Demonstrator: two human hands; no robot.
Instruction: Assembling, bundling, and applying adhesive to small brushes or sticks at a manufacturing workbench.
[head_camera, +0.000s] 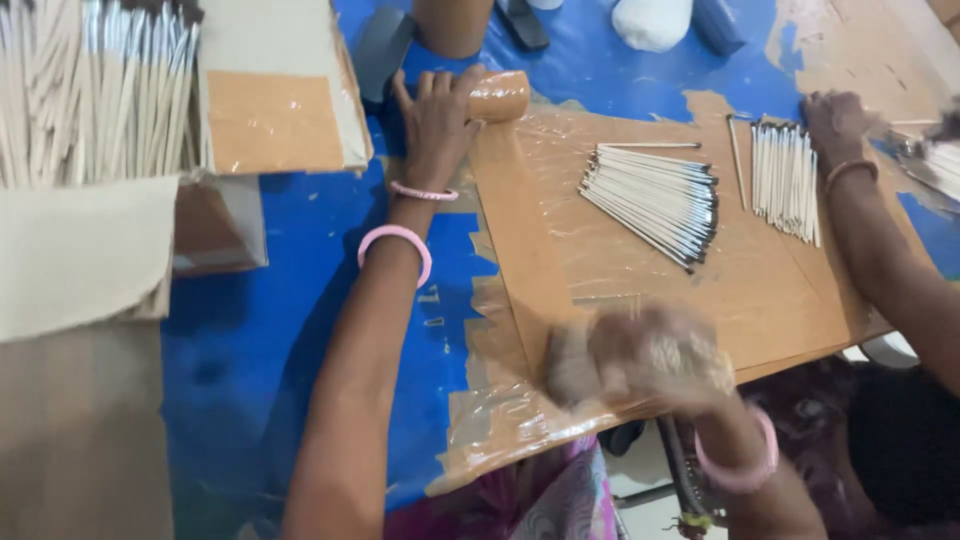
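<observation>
1. Our left hand (437, 125) reaches to the far side and lies flat on a brown roll of tape (497, 96), fingers together over its end. We judge that firm downward pressure there keeps the roll from turning.
2. Our right hand (640, 360) is near us and blurred; its fingers look curled around something pale, but we cannot tell what.
3. The film-covered cardboard sheet (560, 250) lies on the blue tabletop (300, 260), and the film should probably stay taut.
4. A bundle of thin sticks (655, 200) rests on the sheet; another person's hand (835, 120) touches a second stick row (785, 180) at far right.
</observation>
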